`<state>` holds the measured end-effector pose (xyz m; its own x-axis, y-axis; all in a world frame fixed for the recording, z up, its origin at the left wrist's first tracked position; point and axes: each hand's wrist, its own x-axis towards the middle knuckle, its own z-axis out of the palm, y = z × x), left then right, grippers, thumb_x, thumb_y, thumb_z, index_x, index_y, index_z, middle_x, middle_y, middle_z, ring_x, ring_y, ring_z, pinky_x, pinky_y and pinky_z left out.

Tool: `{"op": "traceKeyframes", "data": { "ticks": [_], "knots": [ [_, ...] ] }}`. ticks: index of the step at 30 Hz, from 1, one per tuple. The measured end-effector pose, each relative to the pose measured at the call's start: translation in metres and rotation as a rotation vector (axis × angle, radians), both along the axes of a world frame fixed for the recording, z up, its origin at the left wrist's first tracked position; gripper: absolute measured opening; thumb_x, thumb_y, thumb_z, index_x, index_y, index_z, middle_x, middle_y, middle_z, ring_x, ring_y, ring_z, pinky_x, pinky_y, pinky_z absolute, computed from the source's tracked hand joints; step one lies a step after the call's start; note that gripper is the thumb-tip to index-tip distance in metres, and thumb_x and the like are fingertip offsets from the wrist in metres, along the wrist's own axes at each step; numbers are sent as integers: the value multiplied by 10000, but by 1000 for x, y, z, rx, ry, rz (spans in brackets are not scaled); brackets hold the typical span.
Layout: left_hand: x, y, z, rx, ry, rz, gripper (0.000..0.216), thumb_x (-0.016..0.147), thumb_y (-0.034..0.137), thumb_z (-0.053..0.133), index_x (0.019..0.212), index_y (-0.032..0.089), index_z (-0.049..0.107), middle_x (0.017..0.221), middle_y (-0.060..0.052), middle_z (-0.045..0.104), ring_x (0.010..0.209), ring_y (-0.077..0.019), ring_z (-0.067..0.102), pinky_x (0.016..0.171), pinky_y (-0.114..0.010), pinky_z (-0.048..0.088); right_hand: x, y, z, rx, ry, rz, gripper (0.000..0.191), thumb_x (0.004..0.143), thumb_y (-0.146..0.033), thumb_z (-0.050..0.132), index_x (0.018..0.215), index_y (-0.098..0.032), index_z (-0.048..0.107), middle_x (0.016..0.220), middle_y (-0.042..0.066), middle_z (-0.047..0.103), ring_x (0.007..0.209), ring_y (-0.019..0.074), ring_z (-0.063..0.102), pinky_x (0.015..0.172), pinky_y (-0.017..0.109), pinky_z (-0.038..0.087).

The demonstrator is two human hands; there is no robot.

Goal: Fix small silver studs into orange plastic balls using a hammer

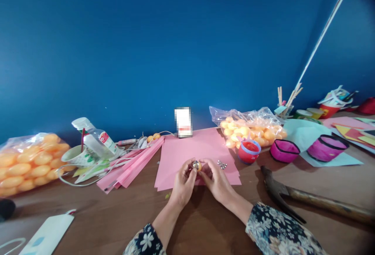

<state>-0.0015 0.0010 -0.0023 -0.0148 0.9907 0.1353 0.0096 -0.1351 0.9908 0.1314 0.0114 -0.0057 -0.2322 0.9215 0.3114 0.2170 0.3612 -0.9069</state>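
My left hand (185, 181) and my right hand (217, 180) meet over the pink paper sheets (191, 145), fingertips pinched close together. Between them is a small orange plastic egg (199, 166), partly covered by my fingers. Shiny silver beads (195, 164) show on its left side, by my left fingertips; whether they lie inside the egg I cannot tell. Just right of my right fingers, a small cluster of loose silver beads (222, 164) rests on the pink paper. Both hands are closed on the egg.
Bags of orange eggs stand left (29, 161) and right (249, 128). A red cup (249, 151), magenta fabric rings (284, 150) and a hammer (319, 200) lie right. Pink strips (134, 165), a plastic bottle (98, 139) and a white phone-like object (184, 122) are also there.
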Motion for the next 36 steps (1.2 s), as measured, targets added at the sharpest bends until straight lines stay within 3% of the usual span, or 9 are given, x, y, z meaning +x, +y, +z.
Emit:
{"op": "traceKeyframes", "data": {
  "ticks": [7,11,19,25,32,36],
  "knots": [
    [1,0,2,15,-19,17,302,778,358,544,1010,163,532,925,-61,635,860,-172,606,750,-279,496,-2,-2,-1,7,33,32,218,813,-204,472,1030,-218,493,769,8,600,657,137,591,614,249,496],
    [1,0,1,19,-12,3,293,780,341,546,1013,164,536,935,-62,630,851,-175,607,727,-278,502,-1,-1,-2,39,-27,-2,319,778,-153,502,1091,-211,488,803,26,615,714,161,594,672,284,492],
    [0,1,-1,22,-72,-56,413,735,311,613,1106,169,500,1068,-79,609,977,-199,580,859,-322,463,0,-2,4,49,-17,9,280,800,-161,477,1074,-209,511,911,54,625,786,171,589,722,291,486],
    [-2,0,0,-5,2,13,373,785,361,538,1090,146,535,1056,-91,625,995,-214,572,885,-341,448,-1,-3,2,158,-63,9,285,793,-138,480,1069,-203,510,869,42,609,747,160,568,685,285,477],
    [-2,1,-2,-50,2,-13,404,765,381,554,1101,159,532,1038,-90,625,923,-232,597,692,-310,532,-1,-2,-1,165,-117,-11,296,786,-126,499,1071,-206,499,800,26,595,694,154,556,657,277,470],
    [-3,3,-2,-19,-19,-18,434,728,341,609,1109,147,534,1062,-87,622,983,-226,578,828,-328,490,-1,-2,0,138,-100,-22,304,793,-128,493,1085,-210,491,884,43,603,753,159,570,692,279,478]
  ]
}}
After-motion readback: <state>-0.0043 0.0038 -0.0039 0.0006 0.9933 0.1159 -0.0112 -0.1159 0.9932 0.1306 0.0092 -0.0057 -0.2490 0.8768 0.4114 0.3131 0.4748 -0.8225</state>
